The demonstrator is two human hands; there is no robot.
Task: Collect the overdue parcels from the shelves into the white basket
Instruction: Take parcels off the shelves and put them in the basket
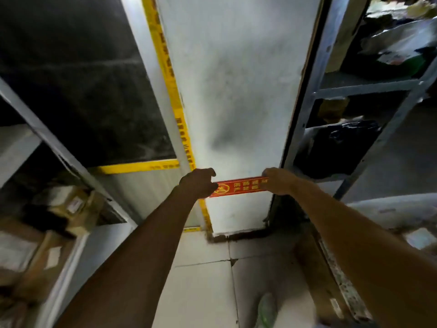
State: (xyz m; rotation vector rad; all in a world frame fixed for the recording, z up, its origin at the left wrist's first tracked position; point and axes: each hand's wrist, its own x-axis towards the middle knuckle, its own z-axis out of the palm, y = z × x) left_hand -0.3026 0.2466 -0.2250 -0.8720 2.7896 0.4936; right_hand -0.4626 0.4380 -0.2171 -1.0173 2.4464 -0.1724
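Both my arms stretch straight ahead toward a white pillar (236, 91). My left hand (198, 184) and my right hand (279, 181) hover in front of a red sign (241, 187) stuck on that pillar, fingers loosely curled, holding nothing. Brown cardboard parcels (71, 207) with white labels lie on the left shelf, well below and left of my left hand. On the right shelf a black plastic parcel (343, 147) sits just right of my right hand, and more bagged parcels (397, 48) are on the level above. I see no white basket.
Grey metal shelf racks stand on both sides, the left rack (47, 138) and the right rack (364, 87). Yellow tape (175, 95) runs down the pillar's left edge. A pale tiled floor (203, 280) lies below, with a whitish bundle (390, 211) low on the right.
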